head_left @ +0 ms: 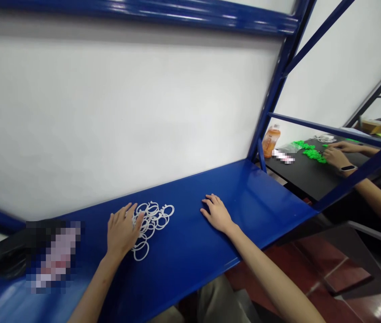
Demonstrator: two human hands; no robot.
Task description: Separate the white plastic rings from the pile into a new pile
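Observation:
A loose pile of thin white rings (150, 229), several of them overlapping, lies on the blue tabletop (190, 242). My left hand (123, 231) is at the pile's left side with its fingers apart, covering part of the rings; whether it touches them I cannot tell. To the right of the pile, my right hand (216, 213) rests on the bare blue surface, fingers spread and nothing in them.
A black plastic bag (5, 255) and a blurred-out pinkish item (57, 260) lie at the left. Blue metal posts (274, 94) frame the table. Beyond them, another person's hands (338, 154) work with green pieces (314, 155) on a black table, near an orange bottle (271, 141).

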